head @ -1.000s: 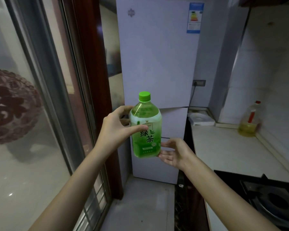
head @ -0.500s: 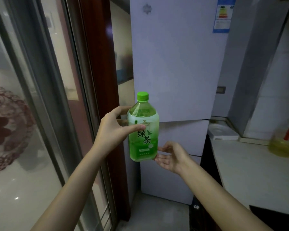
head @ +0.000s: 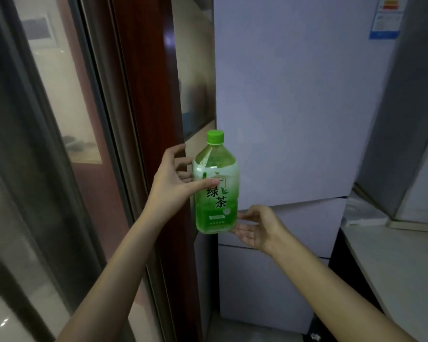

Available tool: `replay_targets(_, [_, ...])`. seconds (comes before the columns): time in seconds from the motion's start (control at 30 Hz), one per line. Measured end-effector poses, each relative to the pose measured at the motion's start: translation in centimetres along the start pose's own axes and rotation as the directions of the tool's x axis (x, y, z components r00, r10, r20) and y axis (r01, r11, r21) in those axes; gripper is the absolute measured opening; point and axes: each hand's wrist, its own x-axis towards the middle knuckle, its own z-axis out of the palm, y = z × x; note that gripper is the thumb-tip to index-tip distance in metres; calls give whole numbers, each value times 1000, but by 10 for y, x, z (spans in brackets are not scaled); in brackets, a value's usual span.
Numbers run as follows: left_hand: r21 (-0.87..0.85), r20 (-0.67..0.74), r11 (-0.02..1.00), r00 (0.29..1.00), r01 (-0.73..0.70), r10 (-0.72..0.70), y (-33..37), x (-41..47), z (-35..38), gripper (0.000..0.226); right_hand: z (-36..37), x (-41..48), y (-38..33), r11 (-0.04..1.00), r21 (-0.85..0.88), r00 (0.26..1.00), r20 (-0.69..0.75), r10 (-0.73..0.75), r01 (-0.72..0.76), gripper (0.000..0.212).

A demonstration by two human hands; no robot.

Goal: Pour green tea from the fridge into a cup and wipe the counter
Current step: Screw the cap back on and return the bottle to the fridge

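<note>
While the left hand (head: 169, 186) grips the upright clear plastic green-capped tea bottle (head: 216, 186) mid-air, the right hand (head: 255, 227) cups its base, fingers loose; behind stands the shut white fridge (head: 294, 107); fetching seems done, so next carry it to the pale counter (head: 400, 257), finding a cup.

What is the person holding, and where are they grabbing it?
A green tea bottle. The left hand grips its upper body, thumb across the label. The right hand is open at its bottom corner.
</note>
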Motion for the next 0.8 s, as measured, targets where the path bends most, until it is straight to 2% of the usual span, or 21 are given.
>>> replay_targets(0.1, [-61,42,998,999,30,-27,-16,27,4,104,5,24,-12,1000,-12,1000,-29,-11,10,16])
replay_targets(0.27, [-118,133,989,988,92,-76,-49,71,8,62,12,64,-34,1000,-9,998,-56,-28,27,18])
replay_targets(0.37, [-141,150,986,986,94,-72,-64,98,9,49,16,91,-50,999,-35,998,-59,-32,30,20])
replay_targets(0.53, [-164,94,986,995,33,-17,-74,145,21,42,14,135,-86,994,-59,995,-45,-94,91,23])
replay_targets(0.8, [-196,80,980,995,-40,57,-83,197,42,53,14,174,-129,957,-228,984,43,-173,178,22])
